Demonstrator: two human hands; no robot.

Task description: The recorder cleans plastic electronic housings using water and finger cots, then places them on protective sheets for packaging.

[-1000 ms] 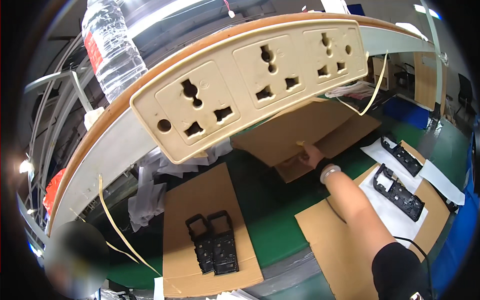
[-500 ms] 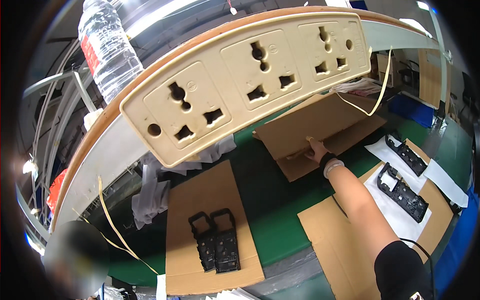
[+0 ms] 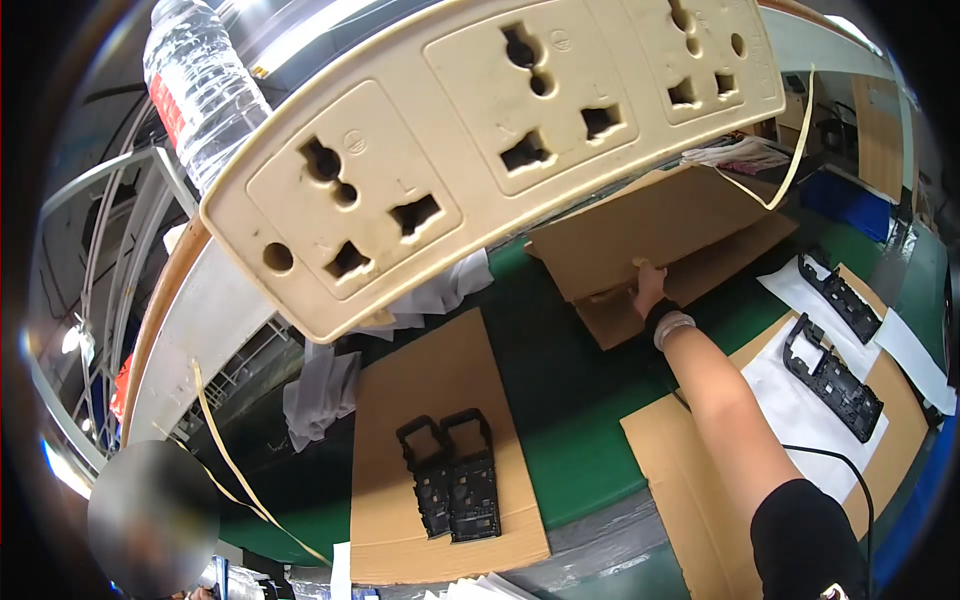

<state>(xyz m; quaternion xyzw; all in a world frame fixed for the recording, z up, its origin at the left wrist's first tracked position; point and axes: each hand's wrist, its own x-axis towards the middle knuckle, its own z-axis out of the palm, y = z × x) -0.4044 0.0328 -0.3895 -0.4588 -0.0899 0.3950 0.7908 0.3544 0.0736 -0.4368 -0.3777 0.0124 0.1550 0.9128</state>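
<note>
My right hand reaches forward from the lower right, with a dark band and a bracelet at the wrist. Its fingers are closed on the near edge of a brown cardboard sheet, which lies over another piece of cardboard on the green surface. My left hand is out of view. Left of my arm, two black plastic frames, one overlapping the other, rest on a flat cardboard sheet. To the right, two more black frames, a near one and a far one, lie on white sheets over cardboard.
A beige socket strip hangs across the upper view, hiding part of the bench behind. Near it stand a clear bottle and dangling yellowish ties. Crumpled white wrapping lies at left; a blue tray is far right.
The whole view has shifted slightly, and the socket strip looks larger. My right hand keeps its hold on the cardboard, which has hardly moved on the surface.
</note>
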